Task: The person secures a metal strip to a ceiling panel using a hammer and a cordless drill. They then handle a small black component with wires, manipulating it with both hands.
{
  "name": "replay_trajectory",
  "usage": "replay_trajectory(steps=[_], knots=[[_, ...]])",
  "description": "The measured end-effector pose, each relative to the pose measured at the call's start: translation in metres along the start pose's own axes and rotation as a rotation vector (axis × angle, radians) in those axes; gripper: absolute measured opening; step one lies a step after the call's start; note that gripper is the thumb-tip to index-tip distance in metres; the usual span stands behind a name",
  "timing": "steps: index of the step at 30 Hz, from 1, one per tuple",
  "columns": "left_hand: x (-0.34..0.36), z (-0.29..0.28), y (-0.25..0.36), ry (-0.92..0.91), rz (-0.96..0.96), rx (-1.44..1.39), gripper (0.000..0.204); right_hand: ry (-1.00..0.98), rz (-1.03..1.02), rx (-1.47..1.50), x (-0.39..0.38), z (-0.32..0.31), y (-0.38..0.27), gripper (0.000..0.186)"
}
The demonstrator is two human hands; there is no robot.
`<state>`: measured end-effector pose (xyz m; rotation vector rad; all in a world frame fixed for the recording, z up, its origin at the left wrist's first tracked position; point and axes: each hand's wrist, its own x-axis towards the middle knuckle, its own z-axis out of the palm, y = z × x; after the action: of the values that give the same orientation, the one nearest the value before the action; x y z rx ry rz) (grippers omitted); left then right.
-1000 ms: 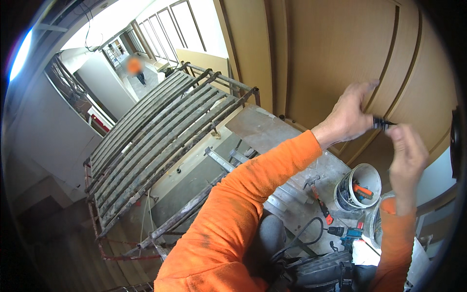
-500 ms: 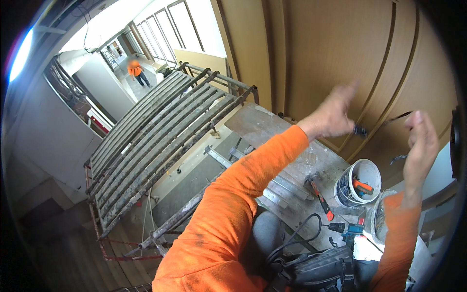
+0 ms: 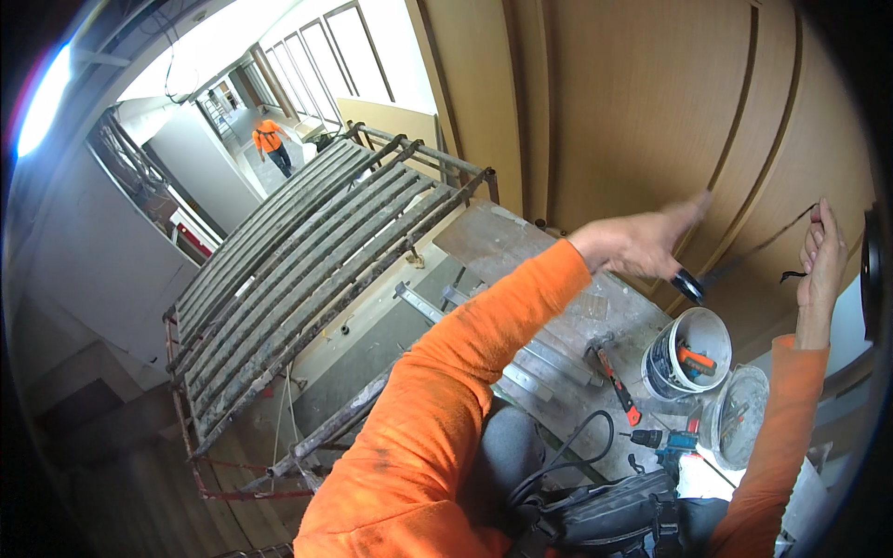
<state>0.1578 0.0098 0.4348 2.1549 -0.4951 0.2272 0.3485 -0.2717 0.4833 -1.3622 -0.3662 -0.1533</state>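
Observation:
My left hand [image 3: 642,244] reaches out to the brown wood wall panel [image 3: 633,102], fingers stretched toward a dark groove [image 3: 735,139]. It grips a small black tool [image 3: 689,285] that sticks out below the palm. My right hand [image 3: 822,260] is held upright and flat by the panel further right, fingers together, with nothing in it. A thin black strip [image 3: 793,275] curls out of the groove just left of its palm. Both sleeves are orange.
I am on a dusty scaffold platform [image 3: 521,242] with a rusty metal rail frame [image 3: 316,260] to the left. Below my hands are a white bucket [image 3: 718,327] of tools, a second bucket [image 3: 742,414], a red-handled hammer [image 3: 616,374], a drill [image 3: 662,439] and a tool pouch [image 3: 605,513]. A person in orange [image 3: 271,141] walks far down the corridor.
My hands have moved apart. The left hand has come away from the panel and lowered with the black tool. The right hand has shifted right and turned upright.

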Motion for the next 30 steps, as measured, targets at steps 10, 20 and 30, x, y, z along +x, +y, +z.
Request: replay_trajectory(steps=[10, 20, 30], knots=[[0.013, -0.019, -0.009, 0.891, -0.043, -0.155, 0.074, 0.125, -0.065, 0.149, 0.034, -0.044, 0.005, 0.037], [0.016, -0.031, 0.034, 0.396, 0.447, -0.956, 0.106, -0.255, 0.332, -0.357, 0.022, -0.036, 0.063, 0.046], [0.006, -0.008, 0.049, 0.303, 0.148, -0.512, 0.084, -0.720, -0.170, 0.100, -0.142, 0.111, -0.029, 0.057]])
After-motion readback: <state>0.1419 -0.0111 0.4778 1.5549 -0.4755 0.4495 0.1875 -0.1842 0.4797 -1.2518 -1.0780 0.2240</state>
